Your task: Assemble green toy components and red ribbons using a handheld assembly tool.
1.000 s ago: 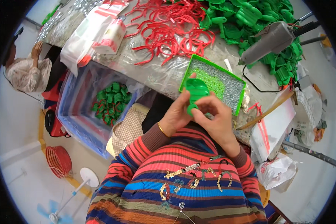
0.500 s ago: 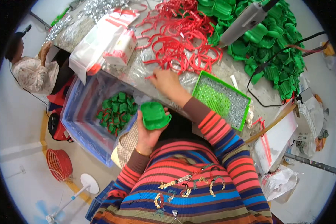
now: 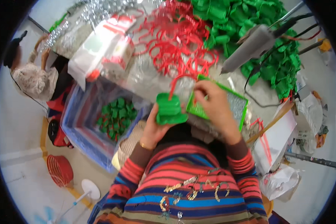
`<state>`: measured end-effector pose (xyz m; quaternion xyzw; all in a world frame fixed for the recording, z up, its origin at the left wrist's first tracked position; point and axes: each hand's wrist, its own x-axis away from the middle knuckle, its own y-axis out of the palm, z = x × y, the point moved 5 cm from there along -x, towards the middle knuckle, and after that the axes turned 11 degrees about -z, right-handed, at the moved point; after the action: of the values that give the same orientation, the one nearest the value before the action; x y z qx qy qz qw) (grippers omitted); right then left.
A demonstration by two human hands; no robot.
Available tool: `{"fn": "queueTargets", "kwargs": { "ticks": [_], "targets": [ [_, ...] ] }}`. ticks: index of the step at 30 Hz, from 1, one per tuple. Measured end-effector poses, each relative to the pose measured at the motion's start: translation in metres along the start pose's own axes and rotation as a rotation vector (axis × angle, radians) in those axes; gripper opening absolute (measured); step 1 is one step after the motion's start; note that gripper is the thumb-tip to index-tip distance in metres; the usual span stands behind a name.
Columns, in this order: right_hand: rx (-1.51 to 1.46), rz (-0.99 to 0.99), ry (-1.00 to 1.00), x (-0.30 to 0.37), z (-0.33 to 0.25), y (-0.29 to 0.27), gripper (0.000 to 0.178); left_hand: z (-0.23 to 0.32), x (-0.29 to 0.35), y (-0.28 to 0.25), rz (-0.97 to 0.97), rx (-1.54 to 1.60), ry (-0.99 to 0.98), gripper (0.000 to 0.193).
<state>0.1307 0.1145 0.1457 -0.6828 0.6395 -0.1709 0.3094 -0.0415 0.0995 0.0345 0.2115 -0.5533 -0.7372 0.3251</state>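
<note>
My left hand [image 3: 155,128] is closed round a green moulded plastic piece [image 3: 168,110], shaped like a small cup with a flared lip. A red strip [image 3: 173,85] stands up from its far edge and curves over to the right. Right of it, my right hand [image 3: 214,102] is over the left part of a green-rimmed tray [image 3: 245,112] of grey granules. Its fingers are bent and smeared by motion, close to the strip's far end; whether they hold anything does not show.
A heap of red strips [image 3: 175,41] and a pile of green pieces [image 3: 227,22] cover the far table. A grey corded tool [image 3: 248,50] points down above the tray. At left stands a blue bin [image 3: 72,119] with finished-looking green-and-red pieces; a person [image 3: 35,76] sits beyond.
My right hand has moved right from the red strips' edge to the tray. A red strip now stands in the green piece, which my left hand has moved right. The grey tool hangs lower.
</note>
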Motion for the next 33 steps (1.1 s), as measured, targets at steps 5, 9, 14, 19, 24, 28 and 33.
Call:
{"fn": "queueTargets", "kwargs": {
  "ticks": [5,9,14,19,24,28,33],
  "targets": [
    [0.182,-0.204,0.111,0.035,-0.008,-0.040,0.010,-0.039,-0.037,0.028,-0.192,0.011,-0.168,0.059],
    [0.414,-0.150,0.067,0.049,0.008,-0.039,0.013,-0.066,-0.042,0.046,-0.099,-0.096,-0.231,0.067],
    [-0.143,-0.058,0.432,0.072,0.031,-0.047,0.010,-0.080,-0.052,0.043,-0.107,-0.134,-0.155,0.062],
    [-0.277,0.009,0.508,0.088,0.046,-0.052,0.017,-0.091,-0.053,0.048,-0.177,-0.062,-0.189,0.058],
    [-0.380,0.098,0.483,0.092,0.053,-0.065,0.020,-0.092,-0.058,0.056,-0.255,-0.106,-0.175,0.072],
    [-0.518,0.069,0.466,0.096,0.071,-0.056,0.018,-0.091,-0.060,0.067,-0.258,-0.149,-0.106,0.077],
    [-0.603,0.078,0.509,0.099,0.078,-0.049,0.015,-0.092,-0.059,0.068,-0.252,-0.170,-0.083,0.084]
  ]
}}
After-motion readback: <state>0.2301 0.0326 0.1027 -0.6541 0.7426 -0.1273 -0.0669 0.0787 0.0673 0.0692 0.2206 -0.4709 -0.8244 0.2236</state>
